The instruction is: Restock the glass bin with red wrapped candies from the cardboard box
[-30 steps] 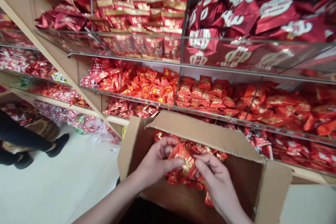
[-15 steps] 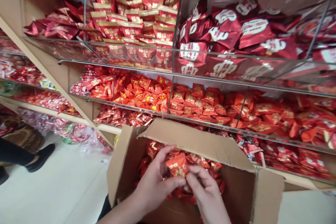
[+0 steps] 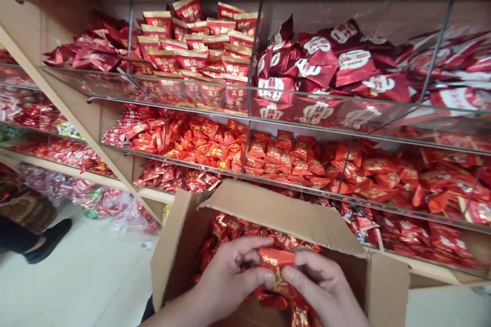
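Shop shelving (image 3: pixel 69 107), pale wood with clear fronts and dividers, stocked mostly in reds. Upper tier, from left: a heap of dark red packets (image 3: pixel 95 46); rows of red packets with gold top edges (image 3: pixel 192 56); large maroon bags (image 3: pixel 353 61) bearing white emblems. Middle tier: bright red small packets (image 3: pixel 207 135), loosely heaped; beside them, past a divider, orange-red packets (image 3: pixel 284 156) with gold marks. Lower tier: more red packets (image 3: pixel 163 176), partly hidden.

Floor (image 3: pixel 103 260): pale, smooth. Upon it, at far left, one black shoe (image 3: pixel 49 240) and a dark trouser leg (image 3: pixel 13 232), belonging to another person. Near these, bulging clear plastic bags (image 3: pixel 111 202), contents mixed, too blurred to itemise.

Before the shelving: one cardboard box (image 3: pixel 276 209), flaps spread, a pile of loose red sweets (image 3: pixel 226 227) inside.

Over the box's opening, in front of that pile: one red wrapped piece (image 3: pixel 276 259), gold characters on its face, held between two bare hands. Left hand (image 3: pixel 226 276): narrow grip, thumb on the near face, fingers curled at the left end. Right hand (image 3: pixel 326 286): likewise narrow, thumb and fingers pinching the right end. From where I stand, the wrapper's underside cannot be seen.
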A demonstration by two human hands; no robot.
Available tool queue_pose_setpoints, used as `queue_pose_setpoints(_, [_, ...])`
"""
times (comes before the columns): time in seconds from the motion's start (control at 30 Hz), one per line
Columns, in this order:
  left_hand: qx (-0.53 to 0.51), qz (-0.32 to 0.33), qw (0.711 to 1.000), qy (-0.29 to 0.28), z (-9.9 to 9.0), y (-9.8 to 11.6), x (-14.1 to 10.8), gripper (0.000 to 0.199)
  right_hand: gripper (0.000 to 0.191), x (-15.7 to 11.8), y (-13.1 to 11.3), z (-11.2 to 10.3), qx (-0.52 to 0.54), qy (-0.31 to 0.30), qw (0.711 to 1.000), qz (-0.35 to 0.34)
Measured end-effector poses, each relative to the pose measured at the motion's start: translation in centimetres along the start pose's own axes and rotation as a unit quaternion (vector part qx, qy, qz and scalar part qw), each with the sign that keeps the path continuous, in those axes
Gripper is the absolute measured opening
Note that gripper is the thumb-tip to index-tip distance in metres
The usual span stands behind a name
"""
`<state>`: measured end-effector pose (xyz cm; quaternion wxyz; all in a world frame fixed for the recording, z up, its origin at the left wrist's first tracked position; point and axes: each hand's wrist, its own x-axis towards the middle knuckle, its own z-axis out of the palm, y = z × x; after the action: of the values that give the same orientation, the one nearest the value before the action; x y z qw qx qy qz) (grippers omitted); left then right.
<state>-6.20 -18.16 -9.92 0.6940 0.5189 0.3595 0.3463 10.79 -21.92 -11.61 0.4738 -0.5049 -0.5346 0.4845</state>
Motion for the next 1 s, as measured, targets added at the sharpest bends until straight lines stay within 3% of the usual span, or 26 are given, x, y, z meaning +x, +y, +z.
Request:
queue_pose_setpoints(0.2, [0.061, 0.068, 0.996, -0.015, 0.7, 1.7, 1.4, 0.036, 0.019, 2.0, -3.3, -2.5, -0.125, -0.064, 0.985, -0.098])
queue_pose_setpoints(0.27, [0.109, 0.105, 0.988, 0.004, 0.5, 2.1, 2.1, 0.042, 0.020, 3.3, -4.4, -3.5, -0.154, -0.033, 0.979, -0.129])
queue_pose_setpoints(0.37, [0.222, 0.187, 0.956, 0.042, -0.4, 3.2, 3.6, 0.035, 0.019, 6.2, -5.8, -5.6, -0.201, 0.091, 0.961, -0.168])
queue_pose_setpoints(0.43, [0.348, 0.269, 0.896, 0.061, -1.1, 4.4, 5.2, 0.025, 0.017, 8.7, -6.4, -7.2, -0.265, 0.162, 0.935, -0.172])
queue_pose_setpoints(0.53, [0.519, 0.396, 0.755, 0.058, -1.6, 6.6, 8.5, 0.024, 0.009, 12.5, -6.6, -8.5, -0.358, 0.181, 0.909, -0.116])
queue_pose_setpoints(0.6, [0.606, 0.409, 0.681, 0.049, -1.3, 7.9, 10.8, 0.030, 0.006, 14.4, -6.4, -8.4, -0.374, 0.161, 0.911, -0.064])
queue_pose_setpoints(0.67, [0.677, 0.367, 0.636, 0.045, -0.7, 8.7, 12.9, 0.040, 0.007, 15.7, -6.0, -7.8, -0.375, 0.132, 0.917, -0.026])
queue_pose_setpoints(0.77, [0.720, 0.317, 0.616, 0.038, -0.1, 9.3, 15.1, 0.050, 0.011, 16.6, -5.7, -7.0, -0.391, 0.094, 0.915, 0.013])
queue_pose_setpoints(1.0, [0.723, 0.282, 0.631, 0.008, -0.4, 9.6, 17.4, 0.042, 0.018, 16.9, -6.2, -7.4, -0.451, 0.062, 0.890, 0.021])
